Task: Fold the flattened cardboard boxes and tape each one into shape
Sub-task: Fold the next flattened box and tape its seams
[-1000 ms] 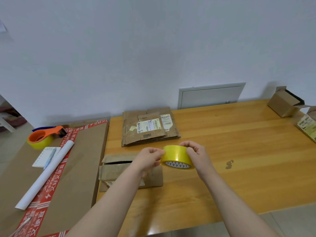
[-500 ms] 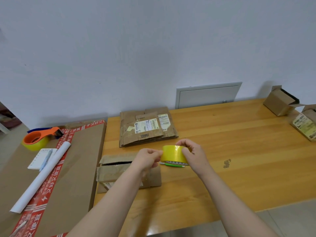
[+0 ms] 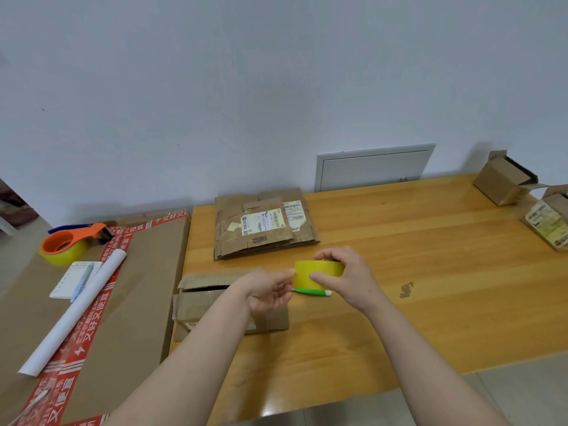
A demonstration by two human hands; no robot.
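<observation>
open box (image 3: pixel 199 299): nearest, at the left end of the table (image 3: pixel 430 287), flaps loose and top gaping; the left forearm crosses over it
left hand (image 3: pixel 270 290): thumb and forefinger pinched on the left rim of the tape roll (image 3: pixel 316 273); other fingers loosely curled, holding nothing
right hand (image 3: pixel 347 281): curled round the roll's right side, thumb in front, fingers over the top
tape roll: yellow, held up between both hands, clear of the table
green pen (image 3: pixel 310 292): lying on the table just under the roll, near the open box's right side
flat boxes (image 3: pixel 264 222): a stack with shipping labels, farther back towards the wall, apart from the hands
big carton (image 3: pixel 144 272): left of the table, red printed tape along it; on it a white paper roll (image 3: pixel 76 312), a notepad (image 3: pixel 66 279) with a blue pen (image 3: pixel 82 279), and an orange tape dispenser (image 3: pixel 70 244)
folded boxes (image 3: pixel 504 182): two at the far right corner, flaps open
wall panel (image 3: pixel 373 167): white, behind the table
</observation>
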